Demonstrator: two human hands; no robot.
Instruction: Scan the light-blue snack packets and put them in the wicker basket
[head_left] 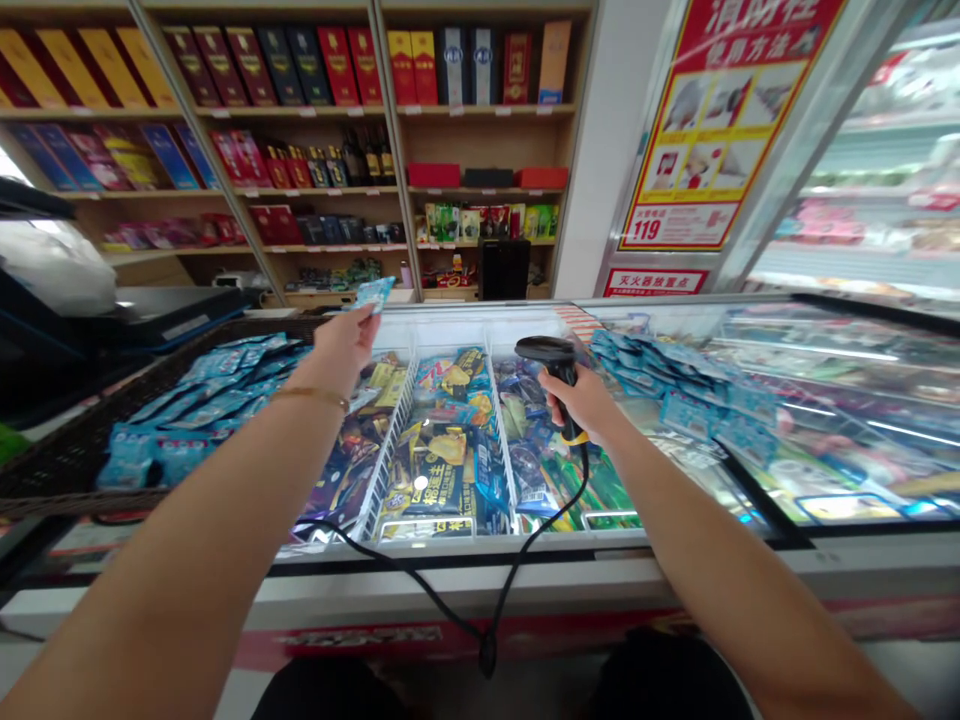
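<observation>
Held up over the far side of an open chest freezer (442, 553), a small blue snack packet (377, 290) is pinched in my left hand (346, 340). My right hand (581, 400) wraps around the handle of a black barcode scanner (551, 352), whose head points left over the freezer. From the scanner a black cable (517, 575) loops down across the freezer's front edge. A heap of similar blue packets (225, 385) fills a dark woven basket (45, 480) left of my left hand. More blue packets (675, 375) lie piled on the glass lid to the right.
Wire dividers (390, 450) separate frozen bags (442, 450) inside the freezer. Behind stand wooden shelves (300, 115) with boxes and bottles. A dark machine (150, 310) is at left. A red and yellow poster (712, 130) hangs beside a refrigerated display (877, 170) at right.
</observation>
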